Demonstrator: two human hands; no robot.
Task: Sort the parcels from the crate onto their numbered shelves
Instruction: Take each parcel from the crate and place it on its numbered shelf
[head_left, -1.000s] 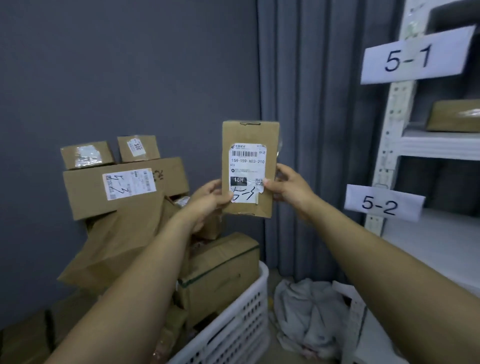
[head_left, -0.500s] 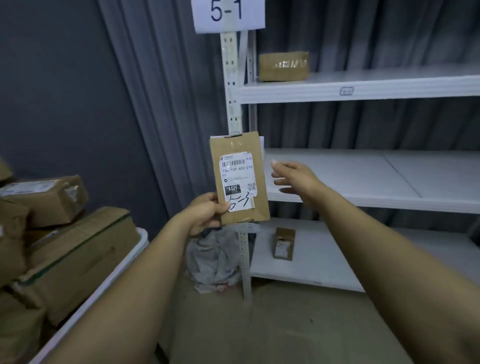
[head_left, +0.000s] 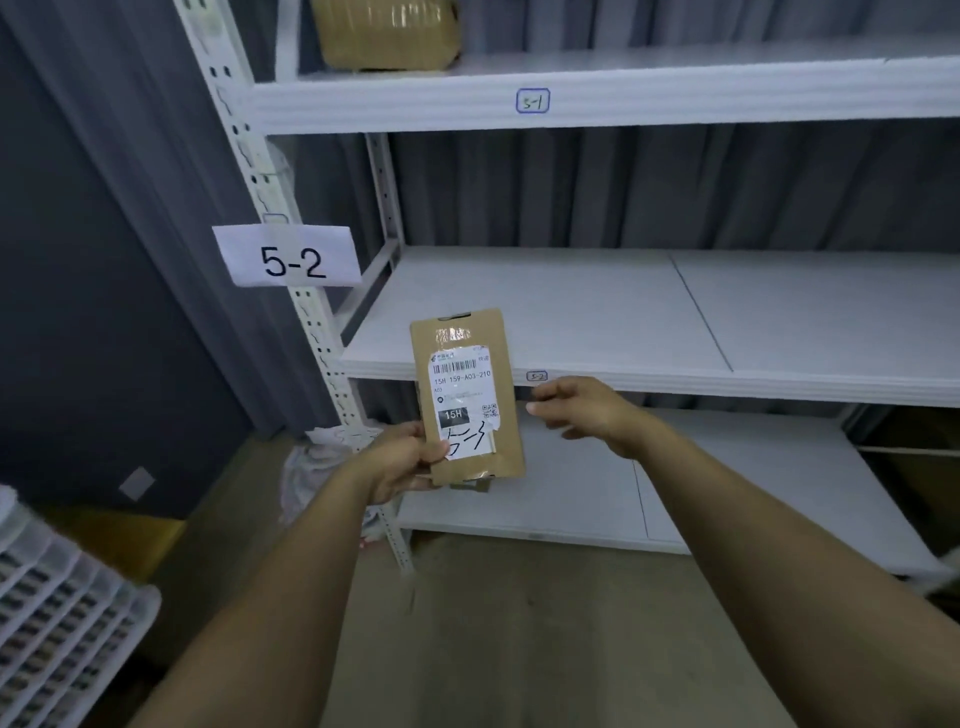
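While held upright at its lower left corner by the left hand (head_left: 402, 460), thumb pinched over the label and fingers behind, flat cardboard parcel (head_left: 467, 397) hangs just in front of the middle shelf (head_left: 571, 312), edge tag reading 5-2. Handwritten mark on its label looks like 5-1, so probably bound for the top shelf (head_left: 623, 98), tagged 5-1, above the middle shelf, where another parcel (head_left: 387, 34) already sits. Right hand (head_left: 582, 410) just right of the parcel, fingers loosely spread, gripping nothing. Best to lift well clear of the top shelf's front lip, lay flat with label up, beside the resting parcel. White crate (head_left: 62, 623) far down-left of the middle shelf.
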